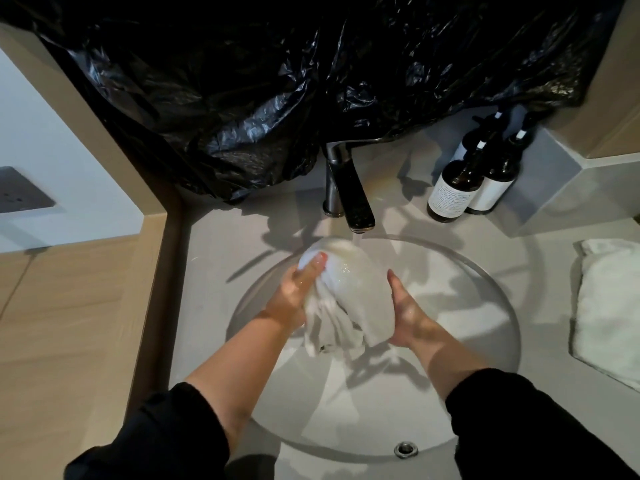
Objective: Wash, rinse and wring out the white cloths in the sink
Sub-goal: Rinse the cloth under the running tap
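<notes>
The white cloth [356,289], sodden and bunched into a glossy dome with limp trailing folds, sits over the sink [460,317] under the running tap [349,188]. The left hand [298,289] grips one side and the right hand [408,317] clasps the other. Rinsing appears to be under way; wringing is outstanding. A second cloth [609,306], fluffy, lies on the counter [242,237].

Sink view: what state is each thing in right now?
Tap: running onto the cloth.
Cloth: wet, bunched, held under the stream.
Left hand: grips the cloth.
Right hand: holds the cloth's other side.
Bottles: upright, pump tops on.
Towel: lying rumpled on the counter.
Black plastic: crinkled, hanging behind the tap.
</notes>
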`<state>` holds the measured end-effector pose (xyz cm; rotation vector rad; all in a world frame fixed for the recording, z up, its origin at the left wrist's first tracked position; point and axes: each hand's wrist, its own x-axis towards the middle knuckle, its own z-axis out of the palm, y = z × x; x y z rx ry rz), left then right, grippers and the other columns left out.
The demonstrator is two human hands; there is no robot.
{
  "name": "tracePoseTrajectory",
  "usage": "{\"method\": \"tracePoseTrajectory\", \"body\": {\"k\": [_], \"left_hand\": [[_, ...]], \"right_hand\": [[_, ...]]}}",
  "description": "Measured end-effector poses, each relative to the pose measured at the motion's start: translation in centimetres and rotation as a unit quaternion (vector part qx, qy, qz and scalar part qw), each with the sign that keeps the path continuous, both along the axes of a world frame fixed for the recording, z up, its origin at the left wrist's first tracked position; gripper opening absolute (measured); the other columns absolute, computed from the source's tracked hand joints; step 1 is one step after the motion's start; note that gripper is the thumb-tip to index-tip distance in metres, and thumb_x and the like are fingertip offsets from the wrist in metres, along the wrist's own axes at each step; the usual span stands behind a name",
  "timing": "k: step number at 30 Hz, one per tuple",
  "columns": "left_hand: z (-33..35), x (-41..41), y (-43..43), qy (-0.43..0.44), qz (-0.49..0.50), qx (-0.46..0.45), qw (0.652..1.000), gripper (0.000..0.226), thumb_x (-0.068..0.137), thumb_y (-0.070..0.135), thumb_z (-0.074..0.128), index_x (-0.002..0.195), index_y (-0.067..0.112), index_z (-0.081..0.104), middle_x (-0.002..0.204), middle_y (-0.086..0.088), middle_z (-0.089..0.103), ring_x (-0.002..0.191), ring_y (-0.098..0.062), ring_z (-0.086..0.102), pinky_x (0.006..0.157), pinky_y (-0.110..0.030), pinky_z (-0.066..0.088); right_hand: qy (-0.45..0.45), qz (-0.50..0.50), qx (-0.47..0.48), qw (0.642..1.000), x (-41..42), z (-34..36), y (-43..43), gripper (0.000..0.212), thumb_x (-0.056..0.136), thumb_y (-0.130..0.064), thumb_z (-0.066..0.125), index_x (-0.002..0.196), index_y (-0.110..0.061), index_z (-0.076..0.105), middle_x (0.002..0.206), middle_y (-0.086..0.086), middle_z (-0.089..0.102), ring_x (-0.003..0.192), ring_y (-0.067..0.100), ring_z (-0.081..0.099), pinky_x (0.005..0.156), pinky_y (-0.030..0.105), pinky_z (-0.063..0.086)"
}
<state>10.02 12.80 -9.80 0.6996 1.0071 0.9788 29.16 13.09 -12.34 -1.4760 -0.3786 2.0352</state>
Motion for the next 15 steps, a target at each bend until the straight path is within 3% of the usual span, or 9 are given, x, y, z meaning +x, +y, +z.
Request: {"method": "tracePoseTrajectory", "body": {"k": [1,3,5,7,9,11,13,15], "left_hand": [[-0.1,-0.3,0.1,0.005,0.017,-0.028,0.999,0.068,0.078,0.056,0.068,0.123,0.005,0.06,0.114,-0.023,0.066,0.107,-0.037,0.064,0.096,-0.049,0.049],[-0.2,-0.9,0.1,0.037,0.055,-0.088,0.994,0.053,0.087,0.056,0.059,0.122,0.016,0.058,0.112,-0.018,0.068,0.102,-0.035,0.067,0.093,-0.048,0.051],[0.1,-1.5,-0.2,0.076,0.074,-0.143,0.984,0.042,0.086,0.059,0.059,0.109,0.025,0.062,0.104,-0.014,0.07,0.096,-0.034,0.067,0.09,-0.048,0.051],[-0.2,-1.8,-0.5,0.114,0.072,-0.203,0.97,0.059,0.068,0.07,0.07,0.104,0.023,0.068,0.11,-0.015,0.069,0.1,-0.037,0.064,0.097,-0.051,0.046],[-1.4,-2.2,-0.5,0.128,0.078,-0.22,0.964,0.083,0.048,0.077,0.076,0.11,0.022,0.068,0.119,-0.017,0.065,0.106,-0.039,0.062,0.1,-0.054,0.044],[-1.4,-2.3,-0.6,0.153,0.056,-0.239,0.957,0.108,0.035,0.083,0.076,0.123,0.022,0.061,0.131,-0.016,0.058,0.115,-0.041,0.055,0.104,-0.055,0.039],[0.2,-1.7,-1.0,0.167,0.018,-0.236,0.957,0.106,0.056,0.078,0.07,0.138,0.017,0.047,0.143,-0.014,0.046,0.127,-0.041,0.044,0.11,-0.052,0.032],[0.6,-1.6,-1.2,0.178,-0.022,-0.226,0.957,0.096,0.071,0.071,0.063,0.143,0.013,0.039,0.149,-0.014,0.038,0.135,-0.038,0.036,0.114,-0.049,0.026]], "right_hand": [[0.044,0.021,-0.009,0.999,-0.1,0.5,-0.3,0.079,0.088,-0.072,0.028,0.118,-0.008,0.062,0.103,0.016,0.071,0.087,0.03,0.07,0.084,0.043,0.049],[0.055,0.025,0.017,0.998,0.6,0.8,-0.1,0.072,0.071,-0.07,0.056,0.112,-0.01,0.061,0.093,0.012,0.073,0.083,0.023,0.071,0.077,0.038,0.054],[0.088,0.001,0.044,0.995,2.4,0.8,0.1,0.081,0.055,-0.056,0.083,0.118,-0.01,0.061,0.095,0.013,0.072,0.088,0.029,0.069,0.074,0.045,0.056],[0.114,0.019,0.074,0.991,3.8,0.9,0.7,0.089,0.042,-0.034,0.096,0.121,-0.012,0.062,0.1,0.013,0.07,0.078,0.028,0.07,0.07,0.042,0.057],[0.05,0.09,0.097,0.99,4.0,1.5,1.4,0.084,0.057,-0.019,0.091,0.133,-0.017,0.054,0.094,0.009,0.068,0.063,0.019,0.068,0.063,0.032,0.054],[-0.029,0.064,0.107,0.992,3.5,1.9,2.2,0.047,0.084,-0.018,0.07,0.128,-0.012,0.058,0.088,0.005,0.071,0.066,0.014,0.069,0.059,0.026,0.056],[-0.044,0.025,0.136,0.989,3.1,2.1,2.9,0.027,0.096,-0.032,0.053,0.109,-0.013,0.068,0.091,0.004,0.071,0.073,0.014,0.07,0.063,0.026,0.056],[0.023,-0.019,0.128,0.991,2.7,2.4,3.1,0.037,0.096,-0.04,0.048,0.095,-0.013,0.074,0.095,0.007,0.071,0.083,0.019,0.07,0.078,0.032,0.055]]}}
